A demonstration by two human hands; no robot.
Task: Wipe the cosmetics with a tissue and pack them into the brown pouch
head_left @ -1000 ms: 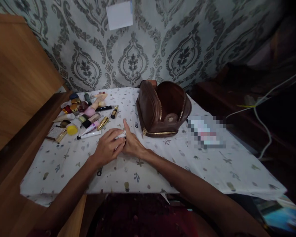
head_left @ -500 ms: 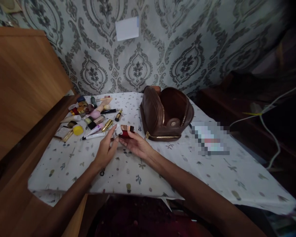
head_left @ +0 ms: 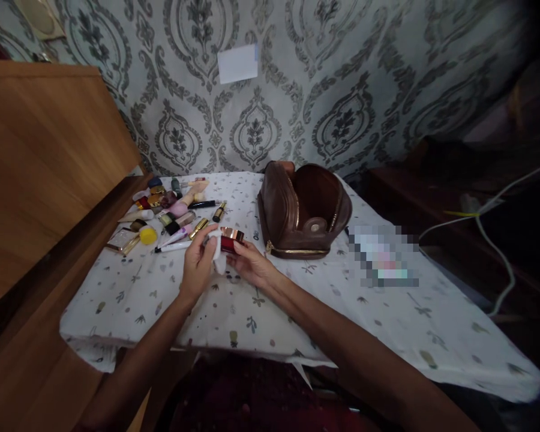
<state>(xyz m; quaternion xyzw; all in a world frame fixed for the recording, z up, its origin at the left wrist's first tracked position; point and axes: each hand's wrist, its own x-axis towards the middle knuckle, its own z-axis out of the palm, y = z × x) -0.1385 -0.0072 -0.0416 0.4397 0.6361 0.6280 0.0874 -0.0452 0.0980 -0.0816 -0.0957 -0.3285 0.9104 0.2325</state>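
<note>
1. Two hands met over the cloth: your right hand point(head_left: 252, 264) cradled a small red jar point(head_left: 230, 243) with a gold-rimmed top, fingers curled under and around it, while your left hand point(head_left: 198, 259) pinched a white tissue point(head_left: 218, 255) against the jar's near side
2. You had the jar lifted just off the tablecloth point(head_left: 297, 300), between both hands and touching the tissue
3. Judging by its look, the jar was rigid and glossy, likely a little heavy for its bulk and slippery; it would have been safest gripped around the body, below the gold rim, not by the top alone
4. You could treat the tissue as soft and limp; it would crumple under the fingertips and give no support
5. Beyond your left hand lay a scatter of cosmetics point(head_left: 171, 210): tubes, lipsticks, a yellow cap, a compact, none of them touching your grip
6. Just past the jar, on your right hand's far side, stood an open brown leather pouch point(head_left: 303, 210), its zip undone, near but apart from your fingers
</note>
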